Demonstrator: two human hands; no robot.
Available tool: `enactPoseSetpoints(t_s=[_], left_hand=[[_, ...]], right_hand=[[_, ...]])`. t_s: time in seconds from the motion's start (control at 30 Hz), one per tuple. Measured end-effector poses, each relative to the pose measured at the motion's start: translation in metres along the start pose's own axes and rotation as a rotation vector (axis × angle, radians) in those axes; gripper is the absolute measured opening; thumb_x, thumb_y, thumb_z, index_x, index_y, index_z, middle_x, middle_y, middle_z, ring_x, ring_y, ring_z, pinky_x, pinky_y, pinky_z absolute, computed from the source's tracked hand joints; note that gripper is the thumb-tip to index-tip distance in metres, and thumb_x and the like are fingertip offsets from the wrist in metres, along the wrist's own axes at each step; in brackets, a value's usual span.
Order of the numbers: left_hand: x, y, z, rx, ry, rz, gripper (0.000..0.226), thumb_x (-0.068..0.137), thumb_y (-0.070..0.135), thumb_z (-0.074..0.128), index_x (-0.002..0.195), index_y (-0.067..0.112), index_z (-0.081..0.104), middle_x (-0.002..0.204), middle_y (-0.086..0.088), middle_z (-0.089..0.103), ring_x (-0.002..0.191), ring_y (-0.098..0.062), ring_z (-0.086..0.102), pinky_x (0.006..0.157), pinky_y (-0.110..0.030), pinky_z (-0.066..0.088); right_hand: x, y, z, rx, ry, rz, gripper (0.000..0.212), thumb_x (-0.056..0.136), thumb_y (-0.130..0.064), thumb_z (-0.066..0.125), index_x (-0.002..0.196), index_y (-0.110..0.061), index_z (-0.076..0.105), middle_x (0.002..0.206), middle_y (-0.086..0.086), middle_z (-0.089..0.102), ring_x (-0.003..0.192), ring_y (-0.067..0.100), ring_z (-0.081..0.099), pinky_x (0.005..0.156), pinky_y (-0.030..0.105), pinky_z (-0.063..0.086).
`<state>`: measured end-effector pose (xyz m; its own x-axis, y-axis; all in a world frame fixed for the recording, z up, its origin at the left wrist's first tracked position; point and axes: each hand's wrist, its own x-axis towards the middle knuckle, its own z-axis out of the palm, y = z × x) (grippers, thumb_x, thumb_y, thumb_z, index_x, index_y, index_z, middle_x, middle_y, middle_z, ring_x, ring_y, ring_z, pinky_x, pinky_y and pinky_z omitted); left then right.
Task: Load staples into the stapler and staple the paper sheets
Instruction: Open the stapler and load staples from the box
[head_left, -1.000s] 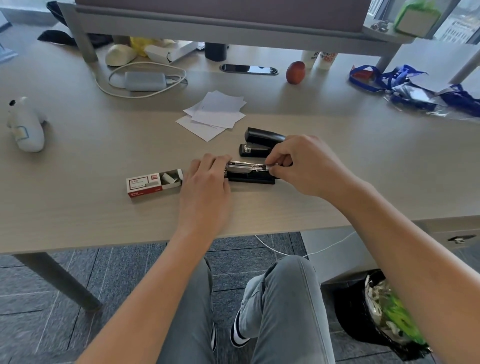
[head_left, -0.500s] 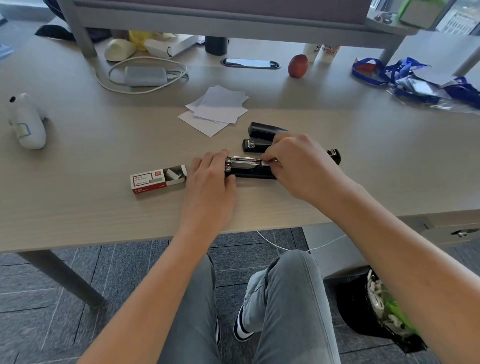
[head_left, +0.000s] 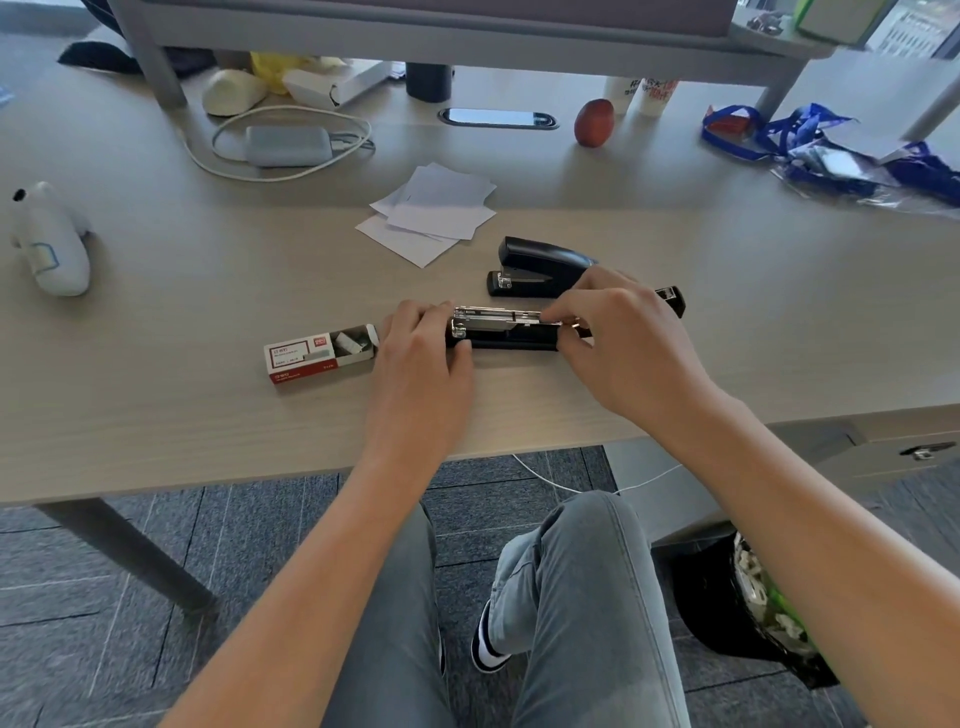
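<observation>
Both hands (head_left: 423, 358) (head_left: 626, 338) on opened stapler (head_left: 506, 330) — staple box (head_left: 317, 354) just beside.

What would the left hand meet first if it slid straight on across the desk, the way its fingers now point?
Probably the paper sheets. The left hand points away from the person, past the open stapler's front end; depth is hard to judge.

- staple box (head_left: 321, 355): red and white, with a white label panel on top that has lines of print, way too small and blurry to read. There's a small red logo square next to the panel, and I can't make that out either.
- white cups (head_left: 642, 94) at the back of the surface: some red and dark markings on them, unreadable.
</observation>
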<state>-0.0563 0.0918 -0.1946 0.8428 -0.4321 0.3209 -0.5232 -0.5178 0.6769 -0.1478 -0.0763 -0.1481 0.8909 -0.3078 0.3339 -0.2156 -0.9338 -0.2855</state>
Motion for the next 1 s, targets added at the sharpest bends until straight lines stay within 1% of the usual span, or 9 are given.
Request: enactPoseSetpoints(t_s=[0.1, 0.23, 0.3, 0.47, 0.63, 0.77, 0.83, 0.93, 1.0], left_hand=[[0.0, -0.002, 0.0, -0.005, 0.001, 0.009, 0.042, 0.095, 0.015, 0.061, 0.136, 0.006, 0.058, 0.12, -0.004, 0.058, 0.112, -0.02, 0.052, 0.096, -0.031, 0.043], [0.001, -0.003, 0.001, 0.005, 0.002, 0.016, 0.042, 0.093, 0.012, 0.062, 0.135, 0.005, 0.059, 0.12, -0.007, 0.059, 0.113, -0.022, 0.053, 0.095, -0.027, 0.039], [0.002, -0.004, 0.001, 0.008, -0.001, 0.017, 0.042, 0.093, 0.01, 0.061, 0.134, 0.005, 0.059, 0.121, -0.007, 0.059, 0.114, -0.023, 0.053, 0.095, -0.027, 0.039], [0.001, -0.004, -0.001, -0.027, -0.003, 0.024, 0.044, 0.089, -0.003, 0.054, 0.133, 0.004, 0.06, 0.12, -0.008, 0.059, 0.113, -0.025, 0.054, 0.097, -0.036, 0.046], [0.001, -0.006, 0.0, -0.026, 0.003, 0.04, 0.045, 0.087, -0.004, 0.054, 0.131, 0.004, 0.061, 0.119, -0.01, 0.059, 0.111, -0.028, 0.056, 0.094, -0.043, 0.049], [0.001, -0.007, 0.001, -0.005, 0.011, 0.051, 0.045, 0.088, -0.002, 0.055, 0.132, 0.004, 0.061, 0.119, -0.01, 0.06, 0.111, -0.027, 0.055, 0.095, -0.037, 0.047], [0.001, -0.007, 0.001, 0.007, 0.018, 0.051, 0.044, 0.088, -0.002, 0.055, 0.131, 0.004, 0.061, 0.119, -0.01, 0.06, 0.112, -0.027, 0.055, 0.094, -0.033, 0.044], [0.0, -0.005, 0.001, 0.02, 0.011, 0.053, 0.046, 0.089, 0.0, 0.055, 0.135, 0.005, 0.058, 0.123, -0.01, 0.059, 0.115, -0.028, 0.053, 0.097, -0.032, 0.04], [-0.001, -0.003, 0.001, 0.023, 0.001, 0.053, 0.052, 0.091, 0.002, 0.054, 0.143, 0.008, 0.049, 0.127, -0.01, 0.057, 0.118, -0.027, 0.049, 0.099, -0.034, 0.039]], right_hand=[[0.003, -0.005, 0.003, -0.004, -0.036, -0.003, 0.029, 0.086, -0.008, 0.066, 0.11, -0.019, 0.08, 0.103, 0.002, 0.067, 0.099, 0.029, 0.062, 0.081, 0.035, 0.046], [0.011, -0.012, 0.004, 0.009, -0.075, -0.007, 0.029, 0.086, -0.009, 0.066, 0.108, -0.021, 0.08, 0.102, 0.003, 0.065, 0.094, 0.029, 0.061, 0.076, 0.035, 0.046], [0.015, -0.018, 0.006, 0.025, -0.093, -0.017, 0.028, 0.086, -0.01, 0.066, 0.107, -0.022, 0.081, 0.103, 0.003, 0.066, 0.095, 0.03, 0.061, 0.077, 0.036, 0.047], [0.024, -0.029, 0.014, 0.065, -0.112, -0.052, 0.027, 0.088, -0.011, 0.065, 0.108, -0.022, 0.08, 0.099, 0.001, 0.063, 0.1, 0.028, 0.061, 0.079, 0.034, 0.044], [0.024, -0.033, 0.02, 0.108, -0.123, -0.062, 0.035, 0.092, -0.006, 0.058, 0.114, -0.024, 0.078, 0.096, -0.003, 0.055, 0.101, 0.026, 0.057, 0.078, 0.03, 0.036], [0.018, -0.03, 0.018, 0.108, -0.166, -0.095, 0.043, 0.095, -0.005, 0.053, 0.126, -0.027, 0.074, 0.105, 0.002, 0.057, 0.107, 0.029, 0.054, 0.087, 0.037, 0.044], [0.015, -0.029, 0.017, 0.104, -0.184, -0.101, 0.045, 0.097, -0.006, 0.051, 0.132, -0.028, 0.07, 0.111, 0.004, 0.057, 0.111, 0.029, 0.053, 0.092, 0.039, 0.044], [0.01, -0.028, 0.017, 0.126, -0.157, -0.081, 0.04, 0.098, -0.011, 0.056, 0.132, -0.026, 0.07, 0.113, 0.001, 0.06, 0.112, 0.025, 0.055, 0.093, 0.038, 0.045], [0.001, -0.027, 0.016, 0.189, -0.067, -0.043, 0.034, 0.095, -0.016, 0.062, 0.127, -0.021, 0.072, 0.111, -0.002, 0.065, 0.107, 0.021, 0.06, 0.094, 0.038, 0.049]])
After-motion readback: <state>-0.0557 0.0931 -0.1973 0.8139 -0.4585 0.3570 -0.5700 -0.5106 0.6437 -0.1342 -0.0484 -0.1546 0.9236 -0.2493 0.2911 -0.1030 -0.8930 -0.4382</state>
